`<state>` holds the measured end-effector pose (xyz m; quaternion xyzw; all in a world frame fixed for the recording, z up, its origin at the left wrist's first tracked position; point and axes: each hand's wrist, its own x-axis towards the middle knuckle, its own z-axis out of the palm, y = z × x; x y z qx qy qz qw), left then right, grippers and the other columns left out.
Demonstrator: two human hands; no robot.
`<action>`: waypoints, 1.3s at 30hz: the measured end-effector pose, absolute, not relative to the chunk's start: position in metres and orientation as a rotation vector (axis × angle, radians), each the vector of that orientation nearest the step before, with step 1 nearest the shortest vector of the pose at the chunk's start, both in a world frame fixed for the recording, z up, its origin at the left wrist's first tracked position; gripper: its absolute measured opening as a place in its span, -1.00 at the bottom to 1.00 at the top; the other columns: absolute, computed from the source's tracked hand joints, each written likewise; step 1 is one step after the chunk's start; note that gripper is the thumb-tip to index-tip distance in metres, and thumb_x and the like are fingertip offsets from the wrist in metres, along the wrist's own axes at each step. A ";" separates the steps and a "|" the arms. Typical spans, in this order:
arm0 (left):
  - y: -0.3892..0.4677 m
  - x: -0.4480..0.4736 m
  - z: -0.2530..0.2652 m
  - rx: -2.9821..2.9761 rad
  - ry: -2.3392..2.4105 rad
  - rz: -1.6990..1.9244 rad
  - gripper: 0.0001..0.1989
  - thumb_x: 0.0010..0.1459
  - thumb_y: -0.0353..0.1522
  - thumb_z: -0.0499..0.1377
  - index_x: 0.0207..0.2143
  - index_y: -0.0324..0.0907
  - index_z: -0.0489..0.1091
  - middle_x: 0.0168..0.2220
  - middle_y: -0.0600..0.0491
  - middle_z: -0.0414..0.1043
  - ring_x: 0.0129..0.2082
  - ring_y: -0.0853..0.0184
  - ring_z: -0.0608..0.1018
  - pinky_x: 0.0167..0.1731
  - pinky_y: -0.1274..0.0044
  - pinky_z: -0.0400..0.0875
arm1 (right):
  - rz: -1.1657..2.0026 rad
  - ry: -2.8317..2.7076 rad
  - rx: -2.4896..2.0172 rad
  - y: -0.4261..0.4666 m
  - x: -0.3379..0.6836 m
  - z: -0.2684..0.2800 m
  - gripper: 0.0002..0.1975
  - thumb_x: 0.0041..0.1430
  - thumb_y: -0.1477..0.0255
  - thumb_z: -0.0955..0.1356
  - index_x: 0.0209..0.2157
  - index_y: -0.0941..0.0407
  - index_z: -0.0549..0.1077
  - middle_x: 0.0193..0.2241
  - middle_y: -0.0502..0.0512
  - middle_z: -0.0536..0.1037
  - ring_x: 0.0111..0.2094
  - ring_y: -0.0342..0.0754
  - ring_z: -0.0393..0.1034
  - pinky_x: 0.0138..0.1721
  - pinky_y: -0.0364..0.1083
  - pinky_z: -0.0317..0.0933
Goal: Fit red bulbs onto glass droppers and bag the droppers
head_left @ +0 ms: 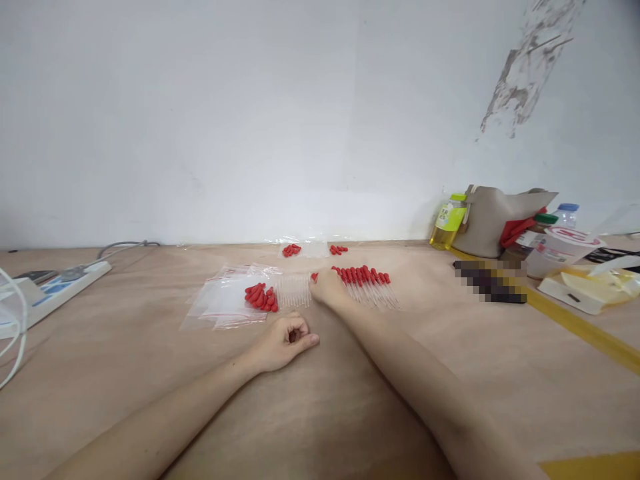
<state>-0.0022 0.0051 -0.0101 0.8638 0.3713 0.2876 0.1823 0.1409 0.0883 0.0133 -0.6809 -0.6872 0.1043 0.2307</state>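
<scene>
My right hand (327, 287) reaches to the row of thin white sticks (294, 292), its fingers pinched at a small red bulb-shaped piece (314, 277); the fingertips are partly hidden. To its right lies a row of sticks with red bulb ends (363, 275), fanned side by side. My left hand (287, 343) rests on the table nearer to me, fingers loosely curled, thumb stretched out apart, nothing visible in it. Beyond it, a pile of loose red bulb-shaped pieces (261, 298) sits on clear plastic zip bags (220, 303).
Against the wall lie clear bags with red pieces (291, 250) and more red pieces (339, 250). A power strip (60, 290) with cables is at left. On the right stand a yellow-green bottle (449, 223), a grey bag (485, 223), a paper cup (560, 250) and a tissue pack (583, 290).
</scene>
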 end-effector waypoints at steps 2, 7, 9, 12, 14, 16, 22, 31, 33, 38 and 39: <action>0.010 -0.007 -0.007 2.465 1.146 0.906 -0.77 0.08 -0.26 0.06 -0.54 -0.22 0.28 -0.52 0.10 0.26 -0.54 0.44 0.30 -0.53 0.61 0.18 | 0.319 -1.885 -1.890 0.098 0.136 0.013 -0.70 0.02 0.40 0.25 -0.23 0.26 0.44 -0.26 0.35 0.48 -0.24 0.10 0.39 -0.36 -0.08 0.22; 0.037 -0.038 0.012 2.544 1.684 1.107 -0.84 0.05 -0.30 0.06 -0.46 -0.18 0.37 -0.44 0.03 0.29 -0.35 0.27 0.33 -0.30 0.47 0.19 | 0.440 -1.898 -1.921 0.110 0.134 0.010 -0.75 -0.06 0.49 0.29 -0.29 0.25 0.46 -0.33 0.30 0.51 -0.32 0.06 0.42 -0.45 -0.14 0.23; 0.047 -0.049 0.016 2.516 1.880 1.076 -0.81 0.03 -0.26 0.08 -0.45 -0.17 0.41 -0.42 0.01 0.29 -0.34 0.24 0.32 -0.28 0.44 0.17 | 0.482 -1.903 -1.921 0.112 0.134 0.008 -0.76 -0.08 0.51 0.28 -0.31 0.24 0.46 -0.35 0.29 0.51 -0.36 0.05 0.43 -0.47 -0.15 0.22; 0.053 -0.055 0.017 2.477 2.086 0.991 -0.75 0.03 -0.19 0.07 -0.41 -0.14 0.45 -0.36 -0.01 0.30 -0.29 0.19 0.30 -0.30 0.41 0.14 | 0.528 -1.903 -1.911 0.115 0.133 0.006 -0.78 -0.11 0.53 0.29 -0.36 0.26 0.47 -0.39 0.29 0.52 -0.42 0.02 0.43 -0.51 -0.17 0.20; 0.055 -0.054 0.015 2.475 2.157 0.942 -0.72 0.04 -0.17 0.05 -0.39 -0.11 0.47 -0.33 -0.02 0.31 -0.25 0.17 0.29 -0.30 0.40 0.13 | 0.538 -1.896 -1.894 0.114 0.132 0.007 -0.79 -0.13 0.54 0.30 -0.38 0.26 0.47 -0.41 0.27 0.52 -0.44 -0.01 0.42 -0.53 -0.19 0.17; 0.056 -0.051 0.013 2.480 2.185 0.897 -0.72 0.04 -0.16 0.04 -0.40 -0.08 0.48 -0.31 -0.02 0.30 -0.22 0.16 0.28 -0.29 0.39 0.12 | 0.526 -1.887 -1.863 0.110 0.133 0.010 -0.82 -0.12 0.53 0.29 -0.41 0.25 0.46 -0.44 0.24 0.52 -0.46 -0.04 0.40 -0.53 -0.21 0.15; 0.061 -0.052 0.013 2.462 2.176 0.832 -0.73 0.02 -0.16 0.07 -0.46 -0.07 0.50 -0.32 -0.01 0.31 -0.23 0.16 0.29 -0.29 0.38 0.14 | 0.427 -1.879 -1.707 0.076 0.157 0.021 -0.77 0.02 0.39 0.22 -0.60 0.19 0.36 -0.57 0.09 0.46 -0.49 -0.12 0.34 -0.48 -0.21 0.08; 0.045 -0.035 0.018 2.562 1.542 1.302 -0.81 0.07 -0.29 0.07 -0.37 -0.16 0.44 -0.35 0.03 0.28 -0.30 0.30 0.36 -0.25 0.47 0.25 | 0.244 -2.002 -1.189 0.011 0.225 -0.004 -0.86 0.14 0.44 0.15 -0.41 0.15 0.27 -0.50 0.05 0.40 -0.47 -0.14 0.26 -0.44 -0.18 0.09; 0.031 -0.023 0.015 2.563 1.262 1.135 -0.84 0.08 -0.33 0.06 -0.36 -0.17 0.42 -0.33 0.05 0.29 -0.34 0.36 0.37 -0.33 0.54 0.28 | 0.225 -2.003 -1.146 0.006 0.235 -0.013 -0.86 0.14 0.46 0.15 -0.31 0.15 0.29 -0.48 0.06 0.41 -0.45 -0.12 0.28 -0.40 -0.16 0.12; 0.006 -0.003 0.003 2.479 1.133 0.844 -0.93 -0.01 -0.44 0.08 -0.45 -0.22 0.36 -0.41 0.05 0.32 -0.46 0.41 0.38 -0.47 0.59 0.29 | 0.173 -1.953 -1.127 0.004 0.243 -0.025 -0.81 0.15 0.48 0.15 -0.21 0.15 0.29 -0.44 0.06 0.43 -0.42 -0.12 0.30 -0.35 -0.14 0.15; 0.004 -0.001 0.002 2.462 1.169 0.845 -0.92 -0.02 -0.45 0.08 -0.44 -0.22 0.36 -0.42 0.06 0.32 -0.48 0.42 0.38 -0.49 0.59 0.29 | 0.159 -1.945 -1.137 0.003 0.242 -0.024 -0.83 0.15 0.48 0.15 -0.24 0.15 0.30 -0.43 0.07 0.43 -0.40 -0.11 0.30 -0.35 -0.14 0.15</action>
